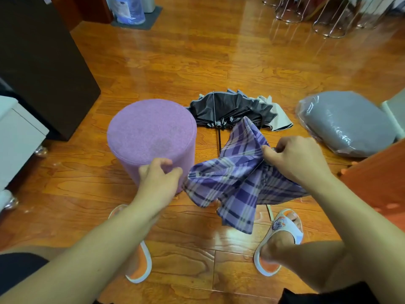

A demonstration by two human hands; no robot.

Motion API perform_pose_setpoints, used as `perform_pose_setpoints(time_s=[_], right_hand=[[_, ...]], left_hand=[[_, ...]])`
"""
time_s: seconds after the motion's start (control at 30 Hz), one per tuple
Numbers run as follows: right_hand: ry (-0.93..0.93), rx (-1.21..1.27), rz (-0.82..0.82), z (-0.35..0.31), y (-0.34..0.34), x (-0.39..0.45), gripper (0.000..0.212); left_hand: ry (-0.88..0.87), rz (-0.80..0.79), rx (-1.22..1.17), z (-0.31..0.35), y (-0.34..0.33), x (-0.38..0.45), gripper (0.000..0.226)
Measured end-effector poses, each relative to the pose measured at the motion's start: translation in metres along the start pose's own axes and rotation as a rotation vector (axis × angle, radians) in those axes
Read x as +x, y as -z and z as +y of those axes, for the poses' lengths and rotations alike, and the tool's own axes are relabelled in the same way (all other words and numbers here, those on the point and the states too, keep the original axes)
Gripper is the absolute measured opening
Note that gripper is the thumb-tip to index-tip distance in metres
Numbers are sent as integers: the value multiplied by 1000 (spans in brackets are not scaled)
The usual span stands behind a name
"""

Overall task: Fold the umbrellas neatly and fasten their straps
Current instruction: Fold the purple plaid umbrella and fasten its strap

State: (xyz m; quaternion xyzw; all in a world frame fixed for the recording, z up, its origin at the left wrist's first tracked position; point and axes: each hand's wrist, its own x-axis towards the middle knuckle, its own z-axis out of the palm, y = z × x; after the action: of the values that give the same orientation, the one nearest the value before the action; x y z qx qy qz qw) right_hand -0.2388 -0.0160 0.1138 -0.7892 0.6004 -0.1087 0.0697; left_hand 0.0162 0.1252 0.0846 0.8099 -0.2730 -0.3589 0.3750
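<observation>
Right hand [295, 159] grip pinches plaid umbrella [238, 181] canopy right of purple stool [151, 137]; left hand [160, 178] loosely curled, holding nothing. Best gather pleats evenly before strapping.

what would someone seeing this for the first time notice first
Most likely the purple plaid umbrella, loose and unfolded in the middle, with the right hand pinching its fabric and the left hand at its other edge, fingers curled. Next, the round lilac stool standing just left of it on the glossy wooden floor. Behind both lies a black umbrella, half collapsed and unfastened.
</observation>
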Motion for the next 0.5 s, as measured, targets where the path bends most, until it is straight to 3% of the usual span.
perform_pose_setpoints(time_s=[0.07,0.13,0.2,0.37,0.5], right_hand=[[32,-24,14,-3,1,-2,47],[75,-59,32,-9,1,-6,48],[115,-78,29,-14,0,-8,49],[222,-61,-15,-26,-1,-13,49],[302,-23,-30,-24,-4,-15,45]], left_hand=[[-252,49,112,2,2,3,12],[-477,-28,194,4,-5,6,14],[-643,-91,404,2,-16,11,28],[-784,-258,597,0,-31,26,61],[-793,-297,716,-1,-37,28,38]])
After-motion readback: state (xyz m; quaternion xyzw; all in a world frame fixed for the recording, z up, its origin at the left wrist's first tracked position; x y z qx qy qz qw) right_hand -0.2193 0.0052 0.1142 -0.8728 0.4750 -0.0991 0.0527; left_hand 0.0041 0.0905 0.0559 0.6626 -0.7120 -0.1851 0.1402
